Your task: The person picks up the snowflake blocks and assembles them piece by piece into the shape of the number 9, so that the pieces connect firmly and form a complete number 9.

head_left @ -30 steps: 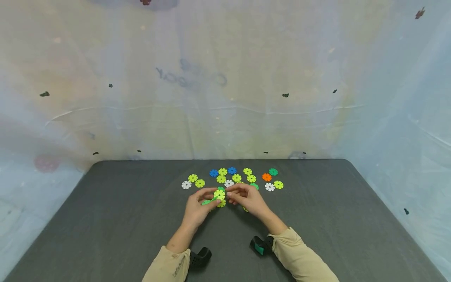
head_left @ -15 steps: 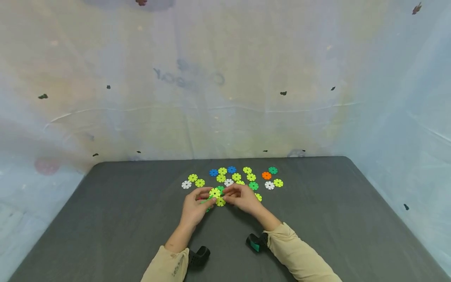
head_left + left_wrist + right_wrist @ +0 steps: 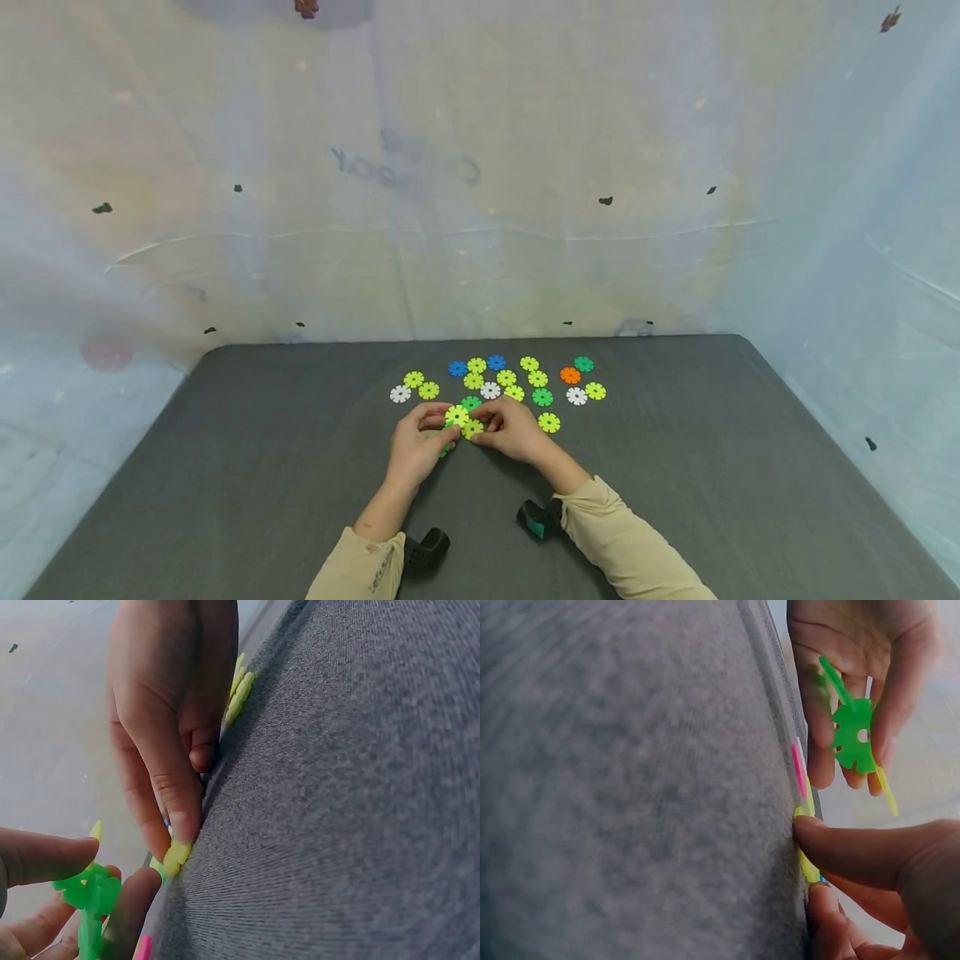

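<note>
My left hand point(image 3: 412, 447) holds a joined piece between thumb and fingers. It is made of notched plastic discs: a green disc point(image 3: 853, 736), another green disc point(image 3: 835, 681) set at an angle, and a yellow disc point(image 3: 457, 416) facing up. In the left wrist view the thumb presses on this green piece point(image 3: 88, 891). Beside it, the thumb and finger of my right hand point(image 3: 514, 432) pinch the edges of a separate yellow disc point(image 3: 177, 858), which lies at the table surface. Part of that disc is hidden behind the right fingertips.
Loose notched discs lie across the far part of the dark grey table point(image 3: 300, 467): several yellow, a white disc point(image 3: 401, 394), a blue disc point(image 3: 497, 362), an orange disc point(image 3: 570, 376) and a green disc point(image 3: 542, 397). A pink disc point(image 3: 799, 771) lies near my left hand. A pale sheet point(image 3: 480, 275) hangs behind.
My right hand has moved left and down onto the separate yellow disc. Another yellow disc to its right has come fully into view. The joined piece has shifted slightly left with my left hand.
</note>
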Tool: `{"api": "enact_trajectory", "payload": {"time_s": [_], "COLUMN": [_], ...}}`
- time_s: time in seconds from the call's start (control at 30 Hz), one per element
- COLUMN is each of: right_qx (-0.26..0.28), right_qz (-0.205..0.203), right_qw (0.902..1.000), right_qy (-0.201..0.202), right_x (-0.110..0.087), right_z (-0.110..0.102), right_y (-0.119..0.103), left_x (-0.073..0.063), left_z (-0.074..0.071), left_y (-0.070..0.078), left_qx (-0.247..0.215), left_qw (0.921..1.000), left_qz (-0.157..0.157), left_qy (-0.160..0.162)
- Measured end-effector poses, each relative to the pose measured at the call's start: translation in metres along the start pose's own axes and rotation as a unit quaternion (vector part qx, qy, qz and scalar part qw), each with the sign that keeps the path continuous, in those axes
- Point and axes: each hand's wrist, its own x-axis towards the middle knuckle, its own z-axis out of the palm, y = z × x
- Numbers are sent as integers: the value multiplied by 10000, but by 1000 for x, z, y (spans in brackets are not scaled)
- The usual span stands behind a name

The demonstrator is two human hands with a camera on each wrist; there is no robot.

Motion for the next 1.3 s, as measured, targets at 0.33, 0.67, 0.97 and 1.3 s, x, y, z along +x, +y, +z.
{"api": "enact_trajectory", "payload": {"time_s": [0.33, 0.67, 0.97, 1.3], "right_qx": [346, 984, 1184, 1415], "right_qz": [352, 773, 707, 639], "right_qw": [9988, 9918, 9895, 9862], "right_qy": [41, 259, 445, 579], "right_x": [-2, -10, -15, -18], "right_z": [-4, -10, -16, -21], "right_y": [0, 0, 2, 3], "left_x": [1, 3, 3, 2], "left_z": [0, 5, 5, 7], "left_y": [-1, -5, -7, -2], "left_qx": [-37, 29, 125, 201], "left_qw": [9999, 9999, 9997, 9995], "left_qz": [52, 127, 84, 91], "left_qy": [-86, -97, -189, -240]}}
